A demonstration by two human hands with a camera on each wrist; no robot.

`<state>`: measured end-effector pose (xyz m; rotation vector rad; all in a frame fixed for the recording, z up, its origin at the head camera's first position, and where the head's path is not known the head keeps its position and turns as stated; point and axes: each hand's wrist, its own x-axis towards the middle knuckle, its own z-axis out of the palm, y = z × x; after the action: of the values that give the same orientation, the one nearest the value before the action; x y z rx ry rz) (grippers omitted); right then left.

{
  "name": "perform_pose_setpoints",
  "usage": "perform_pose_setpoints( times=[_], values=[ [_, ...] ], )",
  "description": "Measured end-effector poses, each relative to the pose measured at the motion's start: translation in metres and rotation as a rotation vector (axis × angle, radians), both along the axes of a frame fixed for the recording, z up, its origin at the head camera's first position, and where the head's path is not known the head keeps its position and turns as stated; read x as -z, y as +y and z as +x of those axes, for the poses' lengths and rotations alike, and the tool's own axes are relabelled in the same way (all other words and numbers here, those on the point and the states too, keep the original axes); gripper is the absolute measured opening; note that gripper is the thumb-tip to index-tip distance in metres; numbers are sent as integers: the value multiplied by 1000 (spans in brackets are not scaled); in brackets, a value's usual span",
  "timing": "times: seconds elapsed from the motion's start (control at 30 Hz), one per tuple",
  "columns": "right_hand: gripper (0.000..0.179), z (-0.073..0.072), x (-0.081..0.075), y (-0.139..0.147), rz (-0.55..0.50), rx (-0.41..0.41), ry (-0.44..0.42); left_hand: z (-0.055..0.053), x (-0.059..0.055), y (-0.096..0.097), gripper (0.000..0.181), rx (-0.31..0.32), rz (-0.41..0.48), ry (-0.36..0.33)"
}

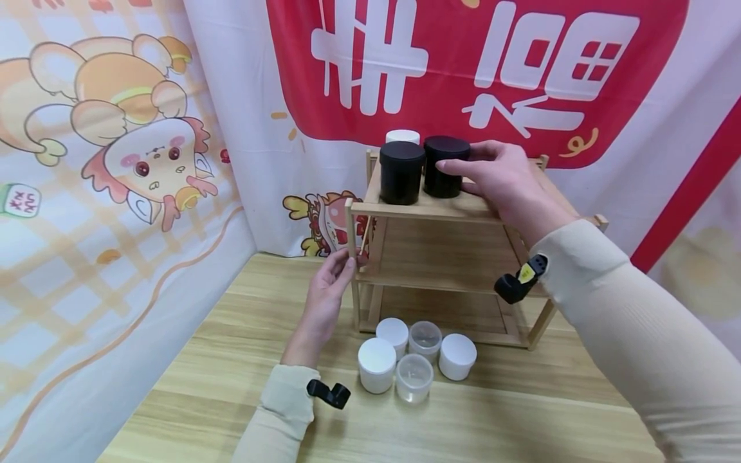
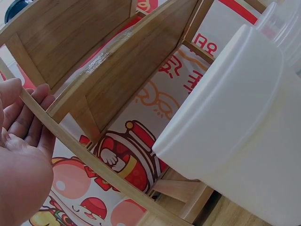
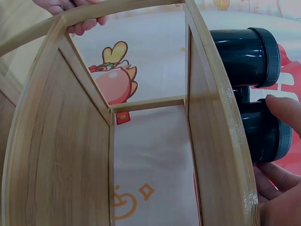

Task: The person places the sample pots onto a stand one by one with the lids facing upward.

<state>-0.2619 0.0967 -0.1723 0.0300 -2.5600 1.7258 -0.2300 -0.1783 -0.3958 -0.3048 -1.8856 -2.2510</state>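
Note:
On the top tier of a wooden shelf rack (image 1: 440,211), my right hand (image 1: 502,180) grips a black lidded jar (image 1: 444,168) between thumb and fingers. In the right wrist view, the thumb lies at this jar's lid and the fingers are on its far side. Close to its left stands another black jar (image 1: 401,173). A white lid (image 1: 402,136) shows behind them, its lower part hidden. My left hand (image 1: 327,297) holds the rack's left front post (image 1: 351,238), below the top tier. The left wrist view shows its fingers (image 2: 35,117) behind the post.
On the wooden table (image 1: 231,360) before the rack stand three white lidded jars (image 1: 376,365) and two clear ones (image 1: 414,378). The lower tiers (image 1: 446,257) lie under the jars. Printed cloth (image 1: 243,96) hangs close behind the rack and at the left.

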Motion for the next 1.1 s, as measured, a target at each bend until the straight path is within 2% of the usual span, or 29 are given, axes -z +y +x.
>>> perform_pose_setpoints(
  times=[0.2,0.67,1.1],
  values=[
    [79,-3,1,-2,-41,-18,21,0,1,1,46,1,-3,-3],
    [82,-5,1,-5,-8,-4,26,0,0,1,46,-1,11,18],
    [81,-7,2,-7,-1,9,31,-1,0,1,45,-3,7,9]
  ],
)
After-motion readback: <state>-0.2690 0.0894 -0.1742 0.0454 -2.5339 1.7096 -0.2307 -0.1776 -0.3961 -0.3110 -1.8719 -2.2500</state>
